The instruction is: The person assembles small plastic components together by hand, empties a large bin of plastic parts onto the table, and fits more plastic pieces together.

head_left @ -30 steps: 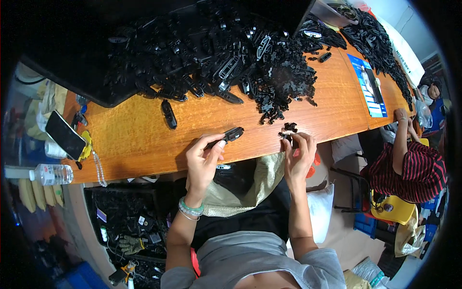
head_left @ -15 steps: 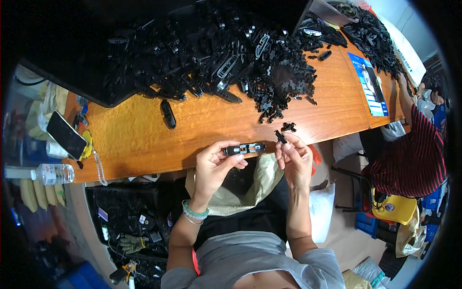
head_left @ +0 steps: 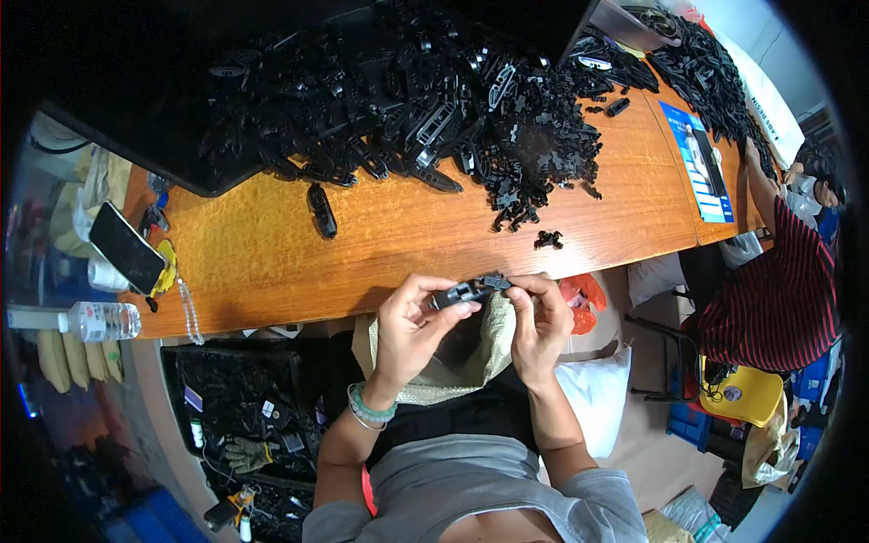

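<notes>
My left hand [head_left: 412, 326] pinches a long black plastic part [head_left: 460, 292] just off the near edge of the wooden table [head_left: 380, 244]. My right hand [head_left: 540, 319] holds a small black clip [head_left: 497, 281] against the right end of that part. Both hands hover over my lap, above a woven beige sack [head_left: 471, 357]. A small black piece [head_left: 547, 239] lies on the table just beyond my right hand.
A big heap of black plastic parts [head_left: 407, 100] covers the far side of the table, with one loose long part [head_left: 321, 210] nearer. A phone [head_left: 127, 246] and water bottle [head_left: 90, 320] lie left. Another person in a striped shirt [head_left: 778, 290] works at right.
My hands drew back from the table edge toward my lap and came together; the long part turned level and my right hand brought the small clip to its end.
</notes>
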`<control>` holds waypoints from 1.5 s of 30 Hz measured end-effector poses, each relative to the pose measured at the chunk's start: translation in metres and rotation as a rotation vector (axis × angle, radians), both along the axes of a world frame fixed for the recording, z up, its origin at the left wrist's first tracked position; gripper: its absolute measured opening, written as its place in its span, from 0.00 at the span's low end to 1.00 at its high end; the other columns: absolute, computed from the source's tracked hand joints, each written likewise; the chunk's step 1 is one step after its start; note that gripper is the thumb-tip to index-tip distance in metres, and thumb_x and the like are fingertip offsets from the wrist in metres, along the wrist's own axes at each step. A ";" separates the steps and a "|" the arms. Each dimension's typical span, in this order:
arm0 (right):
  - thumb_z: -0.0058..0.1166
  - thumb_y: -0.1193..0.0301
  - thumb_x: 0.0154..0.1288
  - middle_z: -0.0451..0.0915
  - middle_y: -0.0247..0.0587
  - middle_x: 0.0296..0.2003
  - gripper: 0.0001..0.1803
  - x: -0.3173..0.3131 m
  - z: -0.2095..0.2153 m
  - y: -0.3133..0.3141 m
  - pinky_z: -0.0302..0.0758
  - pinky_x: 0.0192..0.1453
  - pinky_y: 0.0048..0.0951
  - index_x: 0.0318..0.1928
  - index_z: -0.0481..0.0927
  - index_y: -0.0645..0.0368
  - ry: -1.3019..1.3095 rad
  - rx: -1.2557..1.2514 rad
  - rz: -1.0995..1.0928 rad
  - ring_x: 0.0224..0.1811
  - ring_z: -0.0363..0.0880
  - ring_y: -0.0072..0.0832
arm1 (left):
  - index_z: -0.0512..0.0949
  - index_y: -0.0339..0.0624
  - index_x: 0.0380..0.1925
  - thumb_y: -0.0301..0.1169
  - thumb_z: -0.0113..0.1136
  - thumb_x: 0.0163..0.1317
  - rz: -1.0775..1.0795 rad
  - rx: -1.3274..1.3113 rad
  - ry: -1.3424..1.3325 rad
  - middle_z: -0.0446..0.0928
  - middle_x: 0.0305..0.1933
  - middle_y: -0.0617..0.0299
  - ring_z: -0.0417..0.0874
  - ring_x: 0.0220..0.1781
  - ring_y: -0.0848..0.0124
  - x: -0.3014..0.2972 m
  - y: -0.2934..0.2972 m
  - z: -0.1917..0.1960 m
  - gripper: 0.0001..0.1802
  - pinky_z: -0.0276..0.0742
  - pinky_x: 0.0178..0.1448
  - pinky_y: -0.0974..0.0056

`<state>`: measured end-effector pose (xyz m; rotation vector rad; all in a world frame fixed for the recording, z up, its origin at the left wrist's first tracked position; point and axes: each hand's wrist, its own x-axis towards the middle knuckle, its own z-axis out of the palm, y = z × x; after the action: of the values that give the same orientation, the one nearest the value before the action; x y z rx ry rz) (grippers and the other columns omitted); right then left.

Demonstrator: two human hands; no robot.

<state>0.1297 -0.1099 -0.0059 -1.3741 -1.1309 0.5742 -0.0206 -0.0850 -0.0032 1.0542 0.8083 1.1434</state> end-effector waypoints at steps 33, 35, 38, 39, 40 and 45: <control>0.62 0.80 0.49 0.81 0.41 0.34 0.09 0.037 -0.004 0.008 0.71 0.46 0.32 0.34 0.83 0.63 -0.368 0.041 0.317 0.41 0.75 0.35 | 0.78 0.33 0.31 0.25 0.62 0.56 0.289 0.338 0.656 0.77 0.28 0.59 0.79 0.29 0.70 -0.055 0.047 0.000 0.06 0.74 0.35 0.69; 0.58 0.82 0.50 0.79 0.40 0.36 0.11 0.048 -0.004 0.021 0.70 0.46 0.31 0.36 0.82 0.62 -0.552 0.046 0.043 0.40 0.74 0.35 | 0.78 0.35 0.33 0.37 0.66 0.54 0.664 0.232 1.230 0.76 0.35 0.55 0.79 0.33 0.63 -0.063 0.065 0.008 0.16 0.74 0.38 0.62; 0.57 0.84 0.49 0.77 0.41 0.36 0.14 0.066 -0.002 0.040 0.70 0.45 0.32 0.38 0.81 0.61 -0.800 0.019 -0.080 0.41 0.73 0.36 | 0.78 0.36 0.34 0.43 0.66 0.53 0.692 0.293 1.434 0.76 0.39 0.54 0.79 0.35 0.59 -0.089 0.089 -0.012 0.20 0.73 0.40 0.58; 0.57 0.85 0.48 0.76 0.41 0.37 0.15 0.071 -0.005 0.043 0.70 0.45 0.32 0.39 0.81 0.61 -0.913 -0.001 -0.097 0.42 0.73 0.36 | 0.77 0.36 0.35 0.42 0.65 0.54 0.653 0.230 1.378 0.77 0.36 0.53 0.79 0.33 0.55 -0.093 0.092 -0.015 0.20 0.73 0.39 0.56; 0.57 0.85 0.48 0.76 0.41 0.37 0.15 0.075 -0.008 0.044 0.70 0.45 0.32 0.39 0.81 0.61 -0.915 0.001 -0.099 0.42 0.73 0.36 | 0.77 0.36 0.35 0.42 0.65 0.54 0.654 0.233 1.376 0.77 0.36 0.53 0.79 0.33 0.55 -0.095 0.093 -0.017 0.20 0.73 0.39 0.56; 0.56 0.86 0.52 0.77 0.41 0.36 0.09 0.085 -0.024 0.045 0.72 0.42 0.27 0.34 0.78 0.63 -0.598 0.045 0.000 0.38 0.76 0.31 | 0.74 0.34 0.32 0.30 0.63 0.57 0.820 0.207 1.058 0.77 0.28 0.58 0.77 0.24 0.68 -0.080 0.072 -0.018 0.11 0.72 0.30 0.66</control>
<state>0.2143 -0.0648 -0.0298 -1.5531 -1.6052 0.1272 -0.1009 -0.0126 -0.0209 1.5828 2.1305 1.3113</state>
